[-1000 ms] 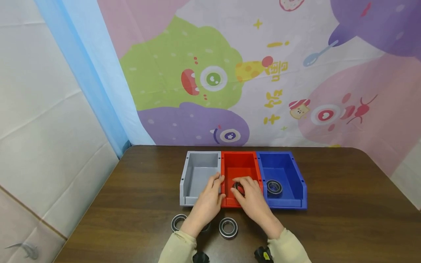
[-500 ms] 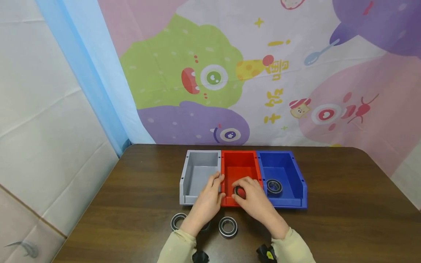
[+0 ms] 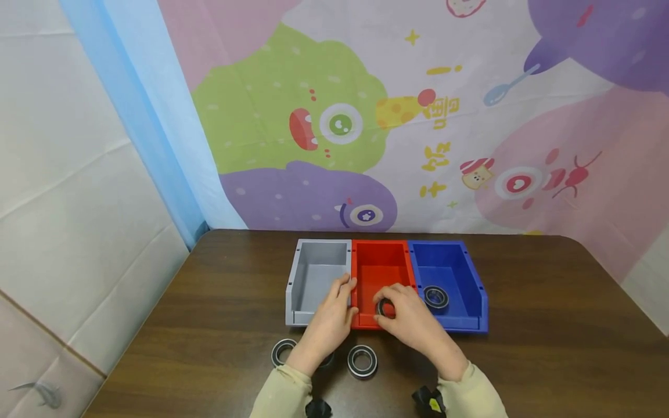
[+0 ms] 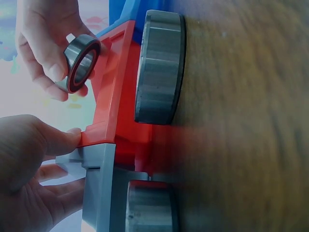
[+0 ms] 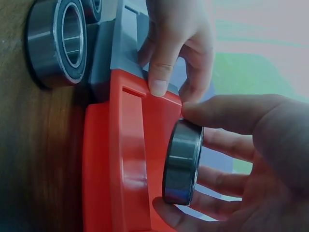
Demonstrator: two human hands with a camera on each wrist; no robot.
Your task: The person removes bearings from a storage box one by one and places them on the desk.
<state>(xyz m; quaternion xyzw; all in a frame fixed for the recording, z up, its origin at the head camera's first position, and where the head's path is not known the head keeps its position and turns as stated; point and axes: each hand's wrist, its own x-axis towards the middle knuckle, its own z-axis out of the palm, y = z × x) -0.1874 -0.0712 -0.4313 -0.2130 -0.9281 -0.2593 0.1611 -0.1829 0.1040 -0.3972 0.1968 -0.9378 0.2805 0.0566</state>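
Observation:
In the head view my right hand (image 3: 410, 313) holds a ball bearing (image 3: 385, 308) over the front of the red bin (image 3: 373, 273). Thumb and fingertips pinch this bearing (image 5: 182, 162) by its outer edge in the right wrist view, and it is tilted. My left hand (image 3: 330, 316) grips the adjoining side walls of the grey bin (image 3: 319, 284) and the red bin, its thumb (image 4: 67, 140) on the red rim. A second bearing (image 3: 436, 298) lies inside the blue bin (image 3: 455, 267).
On the brown table (image 3: 209, 313), in front of the bins, lie a bearing (image 3: 362, 361) and another bearing (image 3: 282, 350) further left. One more is mostly hidden under the left wrist. A printed cloth (image 3: 313, 203) hangs behind the table.
My right hand has shifted slightly right and nearer to the front with its bearing, and more of the bearing shows. The left hand keeps its place on the bins.

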